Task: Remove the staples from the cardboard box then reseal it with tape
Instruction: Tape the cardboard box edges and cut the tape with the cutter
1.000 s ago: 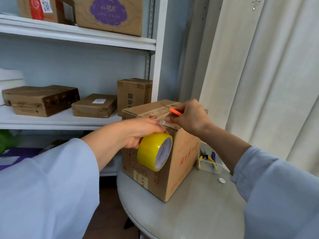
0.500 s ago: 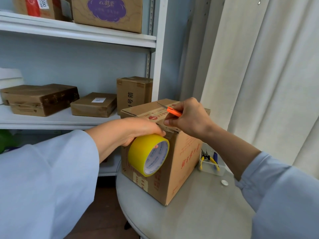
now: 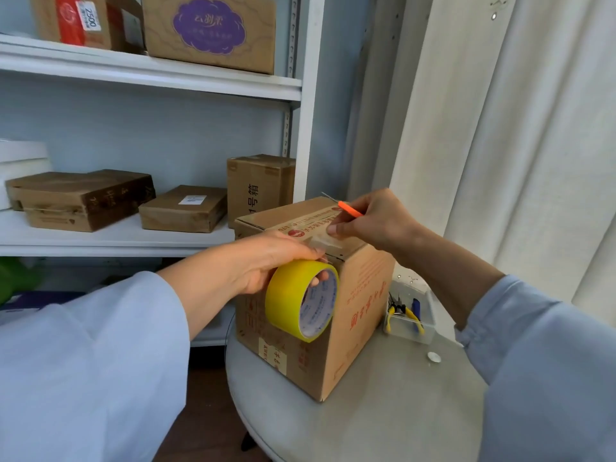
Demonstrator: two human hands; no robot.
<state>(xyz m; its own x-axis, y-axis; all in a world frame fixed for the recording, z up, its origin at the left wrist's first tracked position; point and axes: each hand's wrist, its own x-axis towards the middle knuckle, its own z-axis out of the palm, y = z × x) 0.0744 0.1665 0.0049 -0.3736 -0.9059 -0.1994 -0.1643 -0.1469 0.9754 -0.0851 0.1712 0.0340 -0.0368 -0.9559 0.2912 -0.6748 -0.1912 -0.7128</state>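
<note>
On the round counter [image 3: 383, 425], the cardboard box [image 3: 360, 295] is standing upright, corner toward me. I am holding the yellow tape roll [image 3: 301, 300] against its near top edge, my left hand [image 3: 266, 261] curling its grip through the core, a clear strip running over the top seam. My right hand [image 3: 373, 221] is pinching an orange-handled tool [image 3: 350, 209] while its fingertips are pressing the strip. Box looks stiff, probably light; tape thin, clingy, best taken by the roll's rim.
</note>
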